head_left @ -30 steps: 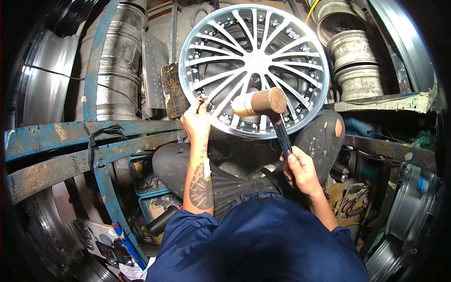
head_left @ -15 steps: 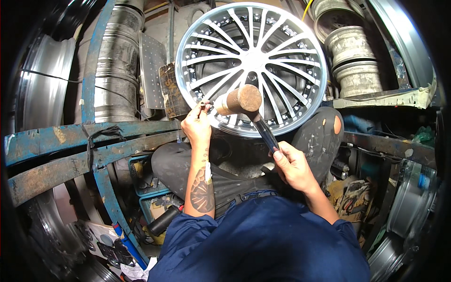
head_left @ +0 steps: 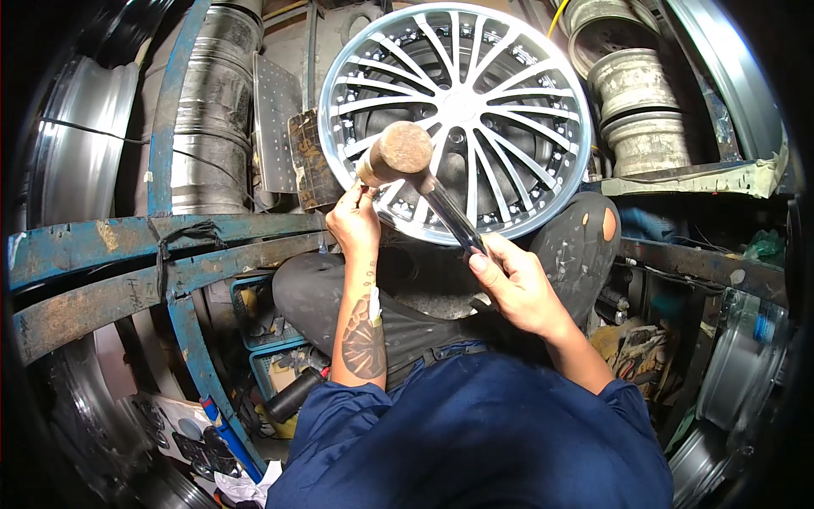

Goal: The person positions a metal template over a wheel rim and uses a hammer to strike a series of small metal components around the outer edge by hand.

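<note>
A large multi-spoke alloy wheel rim (head_left: 459, 107) faces up before my knees, with small bolts around its outer lip. My right hand (head_left: 515, 284) is wrapped round the dark handle of a mallet (head_left: 404, 148), whose worn brown head hangs above the rim's left front edge. At that same edge is my left hand (head_left: 354, 222), its fingers pinched together. What they pinch is small and mostly covered by the mallet head, so I cannot name it. The mallet head overlaps the left fingertips in the picture; contact cannot be told.
Blue metal frame bars (head_left: 93, 246) run along the left, with stacked wheel barrels (head_left: 212, 110) behind them. More barrels (head_left: 638, 102) stand at the right on a shelf. Blue-green baskets (head_left: 273, 339) with small items lie below my left knee. A perforated metal plate (head_left: 276, 127) leans nearby.
The mallet has swung left and slightly farther away, its head now over the left fingertips. My right hand has shifted a little left; my left hand stays about where it was.
</note>
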Demonstrator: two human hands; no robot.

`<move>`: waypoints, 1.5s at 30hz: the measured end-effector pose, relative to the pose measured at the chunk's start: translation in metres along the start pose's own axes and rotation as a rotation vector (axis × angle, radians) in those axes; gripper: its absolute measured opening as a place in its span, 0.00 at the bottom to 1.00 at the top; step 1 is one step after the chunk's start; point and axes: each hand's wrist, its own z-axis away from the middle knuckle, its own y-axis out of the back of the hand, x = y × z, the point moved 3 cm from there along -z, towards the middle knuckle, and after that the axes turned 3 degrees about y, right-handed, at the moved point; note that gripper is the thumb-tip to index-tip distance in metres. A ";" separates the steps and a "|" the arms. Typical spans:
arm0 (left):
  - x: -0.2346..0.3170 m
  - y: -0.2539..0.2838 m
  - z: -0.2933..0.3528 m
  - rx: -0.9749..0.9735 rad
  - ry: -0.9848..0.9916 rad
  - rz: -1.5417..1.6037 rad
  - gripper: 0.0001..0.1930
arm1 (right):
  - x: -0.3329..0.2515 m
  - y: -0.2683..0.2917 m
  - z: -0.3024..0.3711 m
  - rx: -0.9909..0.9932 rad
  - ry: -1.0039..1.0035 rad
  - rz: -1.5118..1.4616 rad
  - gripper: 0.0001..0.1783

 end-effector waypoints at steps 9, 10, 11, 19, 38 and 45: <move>0.007 0.004 0.003 -0.047 -0.111 0.015 0.06 | -0.016 -0.008 -0.017 -0.091 0.025 0.184 0.18; 0.007 0.003 0.003 -0.046 -0.112 0.016 0.06 | -0.018 -0.008 -0.020 -0.090 0.036 0.222 0.17; 0.007 0.003 0.003 -0.018 -0.137 0.017 0.05 | -0.020 -0.008 -0.022 -0.075 0.014 0.275 0.17; 0.000 -0.001 0.000 0.000 -0.262 -0.064 0.03 | -0.027 -0.013 -0.021 -0.104 0.117 0.256 0.16; -0.004 -0.003 0.001 0.021 -0.083 -0.064 0.05 | -0.009 -0.015 -0.031 -0.098 0.039 0.292 0.16; -0.002 0.008 0.000 -0.094 0.082 0.331 0.09 | -0.018 0.008 -0.002 -0.084 -0.026 0.192 0.18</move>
